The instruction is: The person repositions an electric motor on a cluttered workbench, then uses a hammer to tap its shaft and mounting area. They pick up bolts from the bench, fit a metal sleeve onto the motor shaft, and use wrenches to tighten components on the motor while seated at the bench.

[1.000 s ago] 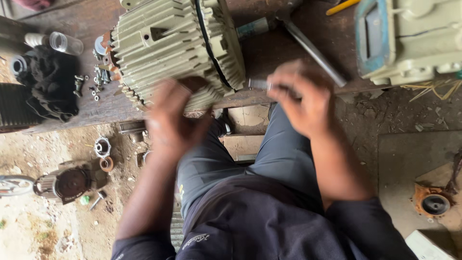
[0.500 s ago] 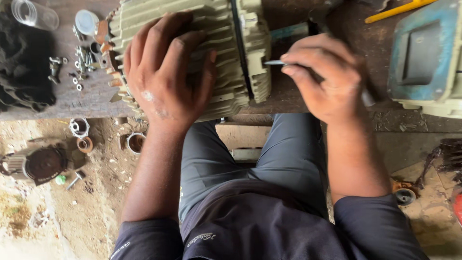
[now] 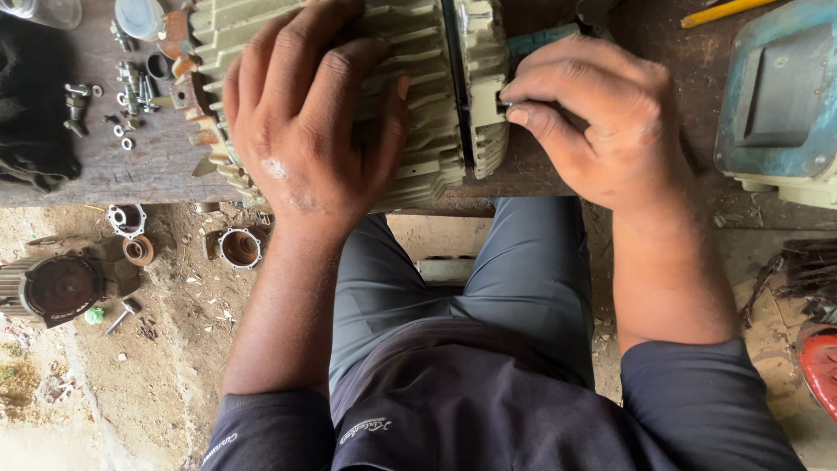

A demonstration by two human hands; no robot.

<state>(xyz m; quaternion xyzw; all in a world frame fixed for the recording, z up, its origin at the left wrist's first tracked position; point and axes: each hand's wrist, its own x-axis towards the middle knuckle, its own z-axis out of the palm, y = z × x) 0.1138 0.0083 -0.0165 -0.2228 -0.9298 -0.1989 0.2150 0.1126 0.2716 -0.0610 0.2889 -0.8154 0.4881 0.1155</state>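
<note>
— Dark, worn wood is seen as the tabletop (image 3: 131,174), its front edge running across the head view just above the person's knees; beyond that edge only dirt floor (image 3: 174,366) is shown.

— What is laid on it near the hands?

— A pale green finned motor housing (image 3: 427,96) is set on the tabletop, its lower fins reaching right to the front edge. The left hand (image 3: 305,122) is spread flat over the fins, fingers wide and pressed onto the casing. The right hand (image 3: 593,113) is placed against the end cover, its fingers pinched narrowly on something small and metallic at the rim; what is pinched cannot be told.

— How much room is left around the housing?

— Little on the right: a blue-green motor casing (image 3: 776,96) is stood near the right hand. On the left, loose bolts and nuts (image 3: 113,105) are scattered just beside the housing, with a black cloth (image 3: 35,113) further out. On the floor below, a ring-shaped part (image 3: 240,249) and a round rusty rotor piece (image 3: 61,288) are lying.
</note>
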